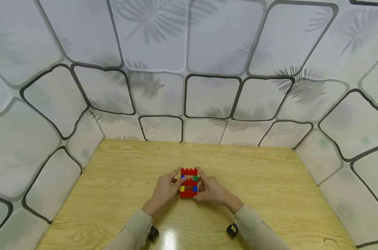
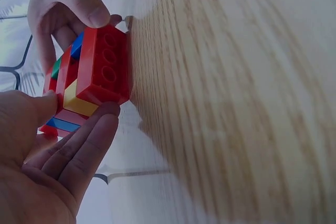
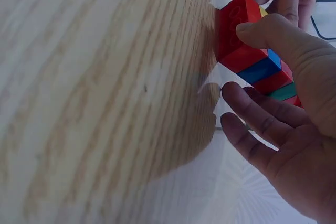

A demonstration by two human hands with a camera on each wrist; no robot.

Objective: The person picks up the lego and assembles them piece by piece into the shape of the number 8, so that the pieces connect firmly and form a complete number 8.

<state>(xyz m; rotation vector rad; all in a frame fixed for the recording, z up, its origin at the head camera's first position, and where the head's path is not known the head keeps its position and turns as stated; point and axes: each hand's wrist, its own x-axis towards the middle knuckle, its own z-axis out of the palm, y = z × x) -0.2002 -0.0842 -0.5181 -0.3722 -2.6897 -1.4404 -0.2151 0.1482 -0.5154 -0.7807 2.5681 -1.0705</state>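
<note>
A toy brick structure (image 1: 189, 182) lies on its side on the wooden table, in front of the wearer. It has three long red bricks, joined by small blue, green, yellow and blue ones, with gaps between. Its studs point away from the wearer. My left hand (image 1: 165, 190) grips the left side, thumb over the middle red brick. On the right side my right hand (image 1: 214, 191) holds it, thumb at the nearest red brick (image 3: 239, 30) and index finger at the far corner. The left wrist view shows the hollow underside of the nearest red brick (image 2: 107, 66).
The light wood-grain table (image 1: 254, 173) spreads around the hands. Behind and at both sides hangs a white cloth (image 1: 214, 97) with dark outlined shapes and leaf prints. Dark wrist devices (image 1: 232, 230) sit under the sleeves.
</note>
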